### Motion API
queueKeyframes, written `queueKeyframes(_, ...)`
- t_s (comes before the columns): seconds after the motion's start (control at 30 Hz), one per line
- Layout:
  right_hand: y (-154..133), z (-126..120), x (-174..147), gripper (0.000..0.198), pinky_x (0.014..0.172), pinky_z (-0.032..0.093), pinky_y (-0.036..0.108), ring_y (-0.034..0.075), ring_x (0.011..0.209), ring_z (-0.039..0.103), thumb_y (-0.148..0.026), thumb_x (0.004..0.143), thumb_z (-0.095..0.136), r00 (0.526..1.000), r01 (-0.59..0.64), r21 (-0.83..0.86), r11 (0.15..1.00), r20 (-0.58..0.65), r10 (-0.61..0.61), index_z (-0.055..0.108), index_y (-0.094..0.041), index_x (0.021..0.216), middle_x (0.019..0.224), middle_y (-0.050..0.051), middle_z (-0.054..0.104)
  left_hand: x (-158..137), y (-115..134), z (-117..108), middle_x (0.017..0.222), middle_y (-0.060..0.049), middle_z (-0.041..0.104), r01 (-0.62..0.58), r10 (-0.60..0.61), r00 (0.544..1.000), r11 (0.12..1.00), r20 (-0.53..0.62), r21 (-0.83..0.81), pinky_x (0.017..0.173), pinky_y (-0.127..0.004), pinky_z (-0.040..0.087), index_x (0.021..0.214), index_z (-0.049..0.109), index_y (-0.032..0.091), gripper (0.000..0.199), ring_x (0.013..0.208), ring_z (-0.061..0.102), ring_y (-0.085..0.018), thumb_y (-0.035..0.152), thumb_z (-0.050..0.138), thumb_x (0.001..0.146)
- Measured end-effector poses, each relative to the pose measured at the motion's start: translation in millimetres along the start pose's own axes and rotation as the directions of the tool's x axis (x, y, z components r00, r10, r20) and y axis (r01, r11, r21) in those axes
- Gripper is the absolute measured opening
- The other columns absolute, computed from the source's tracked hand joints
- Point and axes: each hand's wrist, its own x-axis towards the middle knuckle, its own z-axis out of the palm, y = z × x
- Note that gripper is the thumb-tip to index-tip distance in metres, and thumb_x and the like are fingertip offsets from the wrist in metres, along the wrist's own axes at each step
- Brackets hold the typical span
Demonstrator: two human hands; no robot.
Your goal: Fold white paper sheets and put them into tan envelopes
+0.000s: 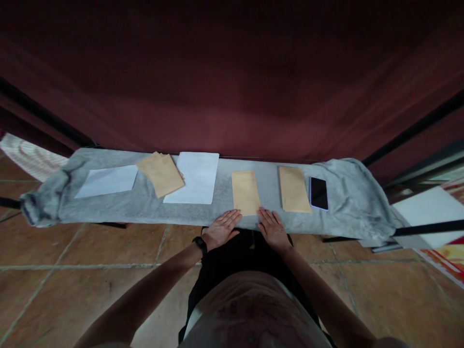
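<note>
Left hand (pixel 220 231) and right hand (pixel 273 231), fingers straight, apparently gripping nothing, rest at near corners of tan rectangular paper envelope (pixel 245 193); uneven pressure could skew it.

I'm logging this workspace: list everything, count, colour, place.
Single envelope: one, tan, centre
Envelope fan: several, tan, left
Envelope pile: one, tan, right
Papers: two visible, white, left
Phone: one, black, beside pile
Cloth: one, grey, under these
Drape: one, red, behind
Tiles: several, brown, floor
Bars: several, black, both sides
Panel: one, white, far right
Fabric: one, striped, far left
Print: one, red-yellow, right
Wristband: one, black, left wrist
Trousers: one, black, bottom
Shirt: one, muted, bottom
Left hand: one, single envelope's near-left corner
Right hand: one, single envelope's near-right corner
</note>
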Motion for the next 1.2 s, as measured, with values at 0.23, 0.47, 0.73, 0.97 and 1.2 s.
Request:
queueKeyframes(0.23,-9.0,-2.6,3.6,0.048,0.122,0.027,0.049,0.025,0.142,0.045,-0.031,0.105,0.037,0.998,-0.049,0.004,0.999,-0.038,0.049,0.045,-0.016,0.150,0.152,0.010,0.050,2.4,10.0,-0.6,0.153,-0.016,0.047,0.104,-0.102,0.994,0.993,-0.041,0.053,0.119,-0.044,0.037,0.144,0.048,0.012,0.051,0.143,0.043,-0.026,0.041,0.046,0.102)
queueKeyframes(0.47,-25.5,-0.2,16.2,0.043,0.119,0.032,0.046,0.024,0.139,0.048,-0.027,0.103,0.041,0.995,-0.092,0.100,0.991,-0.026,0.095,0.053,-0.018,0.144,0.150,0.010,0.052,22.2,26.8,-2.7,0.143,-0.017,0.058,0.195,-0.190,0.977,0.980,-0.091,0.038,0.114,-0.045,0.043,0.136,0.055,0.011,0.039,0.138,0.050,-0.027,0.028,0.042,0.103)
queueKeyframes(0.73,-17.5,1.3,24.3,0.041,0.106,0.044,0.045,0.029,0.124,0.055,-0.017,0.095,0.045,0.927,-0.345,0.170,0.923,-0.094,0.364,0.061,-0.015,0.133,0.138,0.014,0.061,50.6,21.6,-25.8,0.133,-0.017,0.062,0.200,-0.220,0.968,0.967,0.121,0.156,0.101,-0.038,0.051,0.128,0.057,0.013,0.040,0.122,0.060,-0.025,0.002,0.044,0.092)
queueKeyframes(0.97,-20.0,0.4,27.6,0.035,0.099,0.049,0.044,0.027,0.108,0.063,-0.026,0.090,0.052,0.823,-0.420,0.587,0.692,-0.075,0.563,0.068,-0.018,0.120,0.116,0.012,0.069,62.6,28.5,-37.9,0.117,-0.016,0.067,0.259,-0.283,0.949,0.951,0.138,0.170,0.085,-0.036,0.055,0.130,0.056,0.014,0.039,0.109,0.064,-0.026,0.006,0.045,0.094)
queueKeyframes(1.2,-37.8,-6.0,40.1,0.046,0.073,0.058,0.032,0.021,0.080,0.072,-0.060,0.070,0.077,0.708,-0.330,0.880,-0.342,0.470,0.527,0.071,-0.019,0.089,0.083,0.006,0.075,69.6,50.9,-41.7,0.113,-0.012,0.069,0.264,-0.267,0.963,0.962,0.031,0.077,0.083,-0.034,0.055,0.131,0.055,0.016,0.035,0.107,0.065,-0.025,0.013,0.048,0.098)
